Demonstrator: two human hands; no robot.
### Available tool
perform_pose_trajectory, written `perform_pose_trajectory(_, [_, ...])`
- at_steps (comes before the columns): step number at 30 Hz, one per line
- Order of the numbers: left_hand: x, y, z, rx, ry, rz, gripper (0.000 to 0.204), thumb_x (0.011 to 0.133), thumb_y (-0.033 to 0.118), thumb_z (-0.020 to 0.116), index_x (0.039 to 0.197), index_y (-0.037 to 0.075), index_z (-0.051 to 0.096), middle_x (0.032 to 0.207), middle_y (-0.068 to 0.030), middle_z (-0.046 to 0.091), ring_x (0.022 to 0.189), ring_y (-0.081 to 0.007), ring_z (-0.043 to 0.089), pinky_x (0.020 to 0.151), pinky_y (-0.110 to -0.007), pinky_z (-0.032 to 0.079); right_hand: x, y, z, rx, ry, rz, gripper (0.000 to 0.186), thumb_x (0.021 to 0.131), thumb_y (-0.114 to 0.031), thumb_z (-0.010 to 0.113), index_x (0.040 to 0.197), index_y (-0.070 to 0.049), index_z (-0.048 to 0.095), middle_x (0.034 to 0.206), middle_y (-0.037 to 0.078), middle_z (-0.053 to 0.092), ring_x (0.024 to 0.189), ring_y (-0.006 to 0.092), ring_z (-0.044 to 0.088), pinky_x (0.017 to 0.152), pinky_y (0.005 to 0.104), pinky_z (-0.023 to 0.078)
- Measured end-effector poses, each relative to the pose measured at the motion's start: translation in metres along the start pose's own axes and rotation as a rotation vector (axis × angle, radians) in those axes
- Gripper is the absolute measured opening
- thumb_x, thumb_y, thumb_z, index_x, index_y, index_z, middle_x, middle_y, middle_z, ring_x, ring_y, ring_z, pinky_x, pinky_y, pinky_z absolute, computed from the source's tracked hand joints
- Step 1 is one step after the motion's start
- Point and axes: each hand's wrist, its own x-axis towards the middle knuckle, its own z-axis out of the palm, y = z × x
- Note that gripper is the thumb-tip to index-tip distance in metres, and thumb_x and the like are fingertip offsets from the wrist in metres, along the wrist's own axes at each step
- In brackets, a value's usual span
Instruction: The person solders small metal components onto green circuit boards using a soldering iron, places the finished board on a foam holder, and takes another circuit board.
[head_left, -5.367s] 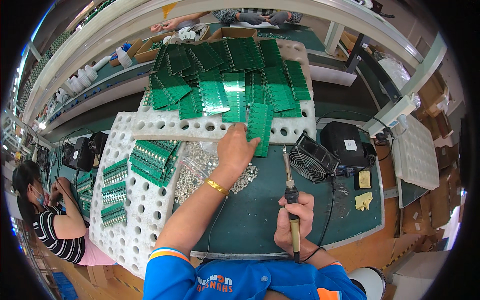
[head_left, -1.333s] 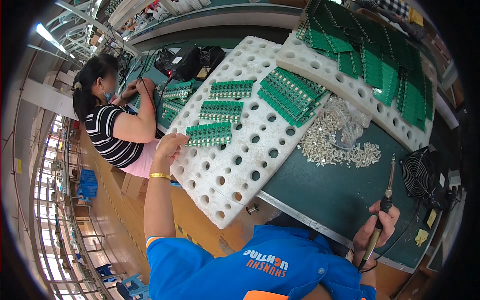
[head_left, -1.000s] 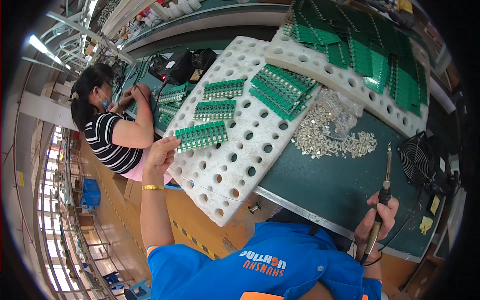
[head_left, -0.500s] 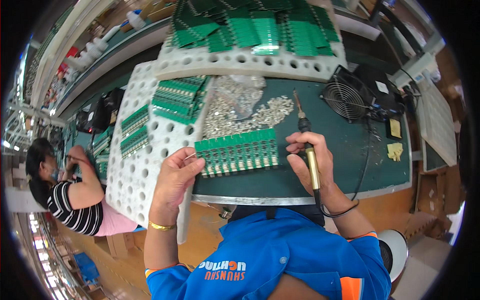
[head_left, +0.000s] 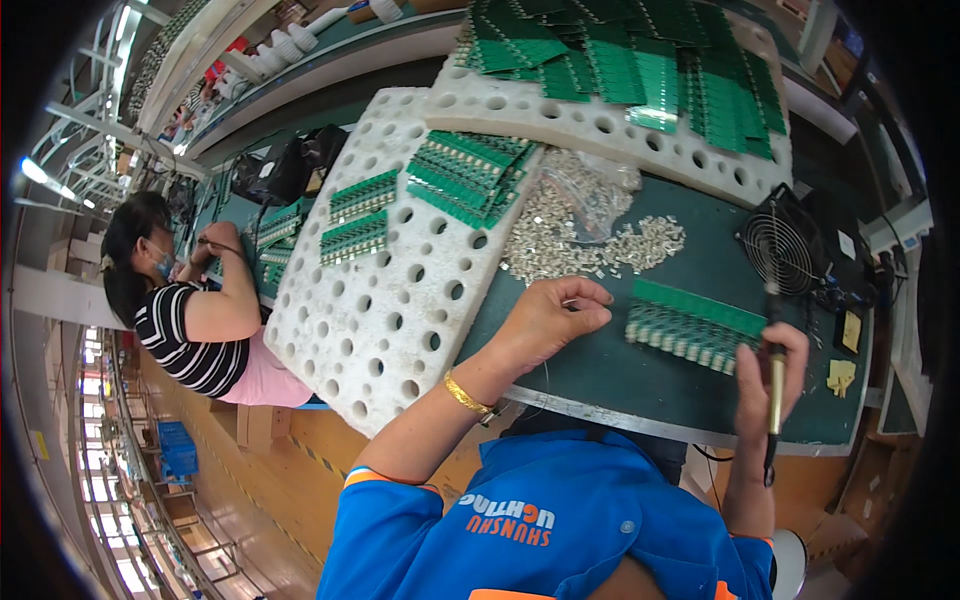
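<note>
A green circuit board panel (head_left: 695, 328), with a row of pale connectors along its near edge, is at the bench's front. My right hand (head_left: 772, 385) grips a soldering iron (head_left: 776, 395), its tip pointing away from me. The fingers of that hand are at the panel's right end; whether they touch it is unclear. Left of the panel and apart from it, my left hand (head_left: 555, 318) is closed in a pinch. A thin strand, seemingly solder wire (head_left: 546, 376), hangs below it; the part between the fingertips is hidden.
Small metallic parts (head_left: 550, 235) lie loose beyond my left hand, beside a clear bag (head_left: 600, 200). White perforated foam boards (head_left: 385, 340) carry stacked green panels (head_left: 470, 175). A black fan (head_left: 780, 250) and yellow sponge (head_left: 851, 331) stand right. A co-worker (head_left: 195, 290) sits left.
The view has turned, shifting the scene rightward. My left hand has left the panel's left end and sits apart from it. My right hand with the iron has come to the panel's right end.
</note>
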Motion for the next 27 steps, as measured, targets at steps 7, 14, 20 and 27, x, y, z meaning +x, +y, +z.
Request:
perform_pose_trajectory(7, [-0.046,0.017,-0.144,0.256,0.734,-0.002,0.024,0.083,0.018,0.072,0.103,0.005,0.070,0.089,-0.0028,0.067,0.072,-0.0106,0.058,0.067,-0.025,0.046,-0.001,0.006,-0.050,-0.540,-0.139,-0.584,0.028,0.074,0.007,0.069,0.100,0.000,0.059,0.085,0.017,0.059,0.072,0.0329,0.059,0.066,0.0387,0.048])
perform_pose_trajectory(14, [-0.093,-0.037,-0.345,0.490,1.110,-0.111,0.034,0.079,0.032,0.076,0.099,0.004,0.074,0.087,-0.0050,0.068,0.073,-0.0143,0.059,0.055,-0.031,0.045,0.012,0.003,-0.033,-0.766,-0.318,-1.011,0.029,0.056,-0.003,0.075,0.082,-0.015,0.067,0.080,0.012,0.057,0.068,0.0286,0.059,0.054,0.0355,0.048])
perform_pose_trajectory(20, [-0.084,-0.031,-0.369,0.711,1.074,-0.303,0.054,0.071,0.044,0.083,0.094,-0.003,0.069,0.072,-0.0011,0.059,0.058,-0.0094,0.048,0.047,-0.029,0.035,0.001,0.019,-0.031,-0.708,-0.410,-1.044,0.028,0.068,-0.015,0.067,0.095,-0.022,0.064,0.084,0.010,0.058,0.070,0.0224,0.059,0.059,0.0319,0.048])
perform_pose_trajectory(27, [-0.073,-0.033,-0.382,0.386,0.955,-0.381,0.031,0.076,0.029,0.081,0.071,0.013,0.056,0.057,0.0073,0.040,0.039,-0.0044,0.026,0.035,-0.026,0.014,-0.019,0.028,-0.027,-0.702,-0.538,-0.933,0.026,0.073,-0.014,0.066,0.097,-0.020,0.059,0.079,0.004,0.056,0.074,0.0185,0.059,0.066,0.0296,0.046])
